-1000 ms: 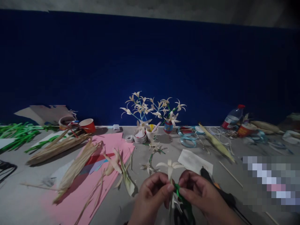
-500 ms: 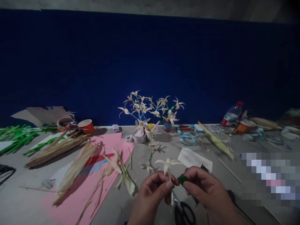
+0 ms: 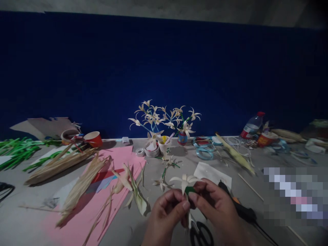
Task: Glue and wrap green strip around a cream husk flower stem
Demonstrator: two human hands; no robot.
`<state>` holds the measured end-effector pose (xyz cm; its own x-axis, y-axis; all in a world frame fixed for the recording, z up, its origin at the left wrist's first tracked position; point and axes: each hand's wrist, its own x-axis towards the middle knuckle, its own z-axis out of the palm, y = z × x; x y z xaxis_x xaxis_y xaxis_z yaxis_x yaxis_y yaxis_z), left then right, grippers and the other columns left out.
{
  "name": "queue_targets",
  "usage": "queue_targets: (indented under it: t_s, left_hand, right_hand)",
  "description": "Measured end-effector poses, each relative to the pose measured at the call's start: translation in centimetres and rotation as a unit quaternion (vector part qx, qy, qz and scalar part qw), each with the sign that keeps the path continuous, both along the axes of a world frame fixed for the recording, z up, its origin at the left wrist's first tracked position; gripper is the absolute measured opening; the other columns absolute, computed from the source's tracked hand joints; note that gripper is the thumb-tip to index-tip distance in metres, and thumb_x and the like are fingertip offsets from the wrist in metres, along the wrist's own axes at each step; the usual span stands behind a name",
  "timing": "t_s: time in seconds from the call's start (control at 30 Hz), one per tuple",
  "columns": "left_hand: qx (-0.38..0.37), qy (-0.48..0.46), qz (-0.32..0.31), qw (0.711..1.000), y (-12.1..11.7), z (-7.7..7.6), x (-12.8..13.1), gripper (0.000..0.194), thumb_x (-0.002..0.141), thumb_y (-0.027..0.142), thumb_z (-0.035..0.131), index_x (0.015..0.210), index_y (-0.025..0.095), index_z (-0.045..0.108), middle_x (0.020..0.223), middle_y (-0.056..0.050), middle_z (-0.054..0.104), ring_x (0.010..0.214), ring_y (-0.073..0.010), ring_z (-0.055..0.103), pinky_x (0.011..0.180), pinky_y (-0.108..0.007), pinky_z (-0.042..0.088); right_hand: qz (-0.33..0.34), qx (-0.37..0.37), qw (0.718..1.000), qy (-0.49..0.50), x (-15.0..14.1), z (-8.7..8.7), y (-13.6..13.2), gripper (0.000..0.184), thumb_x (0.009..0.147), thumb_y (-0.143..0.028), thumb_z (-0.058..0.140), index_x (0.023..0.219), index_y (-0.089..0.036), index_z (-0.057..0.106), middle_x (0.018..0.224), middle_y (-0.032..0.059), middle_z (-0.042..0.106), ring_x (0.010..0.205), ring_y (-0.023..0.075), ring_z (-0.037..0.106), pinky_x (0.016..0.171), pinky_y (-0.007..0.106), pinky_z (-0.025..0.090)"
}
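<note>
My left hand (image 3: 167, 212) pinches the stem of a pale husk flower (image 3: 185, 180) just under its curved petals. Between the thumb and fingers of my right hand (image 3: 216, 206) is a dark green strip (image 3: 190, 189), whose end lies against the base of the bloom. Both hands are close together, fingers closed. Below them on the table lie black-handled scissors (image 3: 201, 234), the blades partly covered by the hands and stem. A small spray of husk flowers (image 3: 164, 174) lies beyond my left hand.
Corn husks (image 3: 80, 189) lie across pink paper (image 3: 123, 153) at left, near green pipe cleaners (image 3: 20, 152). Husk flowers stand in cups (image 3: 165, 147) at the back. A black glue gun (image 3: 243, 210) with its cord, white card (image 3: 212, 174) and a plastic bottle (image 3: 253, 126) are at right.
My right hand has moved left and slightly up, bringing the green strip against the flower's base. More of the glue gun now shows. My left hand keeps its pinch on the stem.
</note>
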<state>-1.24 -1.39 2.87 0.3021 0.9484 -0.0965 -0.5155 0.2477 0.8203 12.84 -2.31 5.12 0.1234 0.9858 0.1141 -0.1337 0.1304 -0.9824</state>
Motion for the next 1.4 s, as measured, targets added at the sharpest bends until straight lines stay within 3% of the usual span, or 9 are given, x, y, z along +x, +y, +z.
queue_targets:
  t_s: [0.47, 0.73, 1.07, 1.13, 1.27, 1.4]
  left_hand:
    - [-0.008, 0.002, 0.0, 1.0, -0.2, 0.2, 0.2, 0.032, 0.066, 0.038, 0.088, 0.069, 0.015, 0.066, 0.059, 0.003, 0.057, 0.053, -0.009, 0.049, 0.05, -0.019, 0.038]
    - [-0.01, 0.004, 0.01, 1.0, -0.4, 0.5, 0.3, 0.032, 0.064, 0.037, 0.089, 0.068, 0.014, 0.066, 0.058, 0.003, 0.056, 0.052, -0.0084, 0.047, 0.05, -0.019, 0.038]
    - [0.008, 0.025, 0.032, 0.999, -0.6, 1.0, 0.5, 0.033, 0.064, 0.04, 0.088, 0.066, 0.015, 0.067, 0.062, 0.002, 0.055, 0.054, -0.0089, 0.045, 0.051, -0.019, 0.039]
    - [0.012, 0.027, 0.043, 0.999, -0.8, 1.3, 0.6, 0.033, 0.063, 0.041, 0.089, 0.065, 0.015, 0.068, 0.062, 0.003, 0.054, 0.054, -0.0084, 0.044, 0.05, -0.019, 0.038]
    - [0.011, 0.033, 0.067, 0.997, -1.0, 1.8, 0.8, 0.036, 0.061, 0.044, 0.089, 0.063, 0.016, 0.067, 0.064, 0.002, 0.055, 0.055, -0.0089, 0.044, 0.052, -0.019, 0.038]
    - [0.063, 0.074, 0.1, 0.99, -1.0, 1.6, 0.9, 0.035, 0.067, 0.046, 0.084, 0.063, 0.018, 0.064, 0.066, 0.001, 0.055, 0.059, -0.0118, 0.046, 0.056, -0.022, 0.037]
  right_hand:
    - [-0.063, 0.039, 0.994, -0.085, -0.9, 0.1, -0.4, 0.006, 0.079, -0.026, 0.067, 0.077, -0.022, 0.063, 0.072, -0.0031, 0.057, 0.071, 0.0167, 0.056, 0.067, 0.026, 0.045]
    - [-0.075, 0.046, 0.992, -0.086, -1.3, 0.1, -0.4, 0.011, 0.081, -0.029, 0.068, 0.075, -0.022, 0.063, 0.071, -0.0028, 0.058, 0.069, 0.0164, 0.056, 0.064, 0.026, 0.045]
    - [-0.057, 0.122, 0.97, -0.201, -0.7, -0.2, -0.3, 0.006, 0.088, -0.024, 0.059, 0.082, -0.023, 0.059, 0.076, -0.0022, 0.059, 0.071, 0.0159, 0.059, 0.065, 0.024, 0.048]
    - [-0.062, 0.146, 0.966, -0.207, -0.7, -0.2, -0.2, 0.004, 0.088, -0.021, 0.058, 0.088, -0.025, 0.058, 0.08, -0.0021, 0.059, 0.074, 0.0157, 0.059, 0.066, 0.023, 0.048]
    - [-0.104, 0.181, 0.954, -0.213, -0.9, -0.6, -0.1, 0.019, 0.087, -0.017, 0.058, 0.101, -0.028, 0.052, 0.1, 0.0004, 0.055, 0.091, 0.0176, 0.058, 0.08, 0.028, 0.048]
    - [-0.143, 0.227, 0.932, -0.244, -0.8, -0.7, 0.0, 0.017, 0.086, -0.015, 0.061, 0.09, -0.028, 0.051, 0.105, 0.0009, 0.051, 0.101, 0.0196, 0.054, 0.087, 0.031, 0.043]
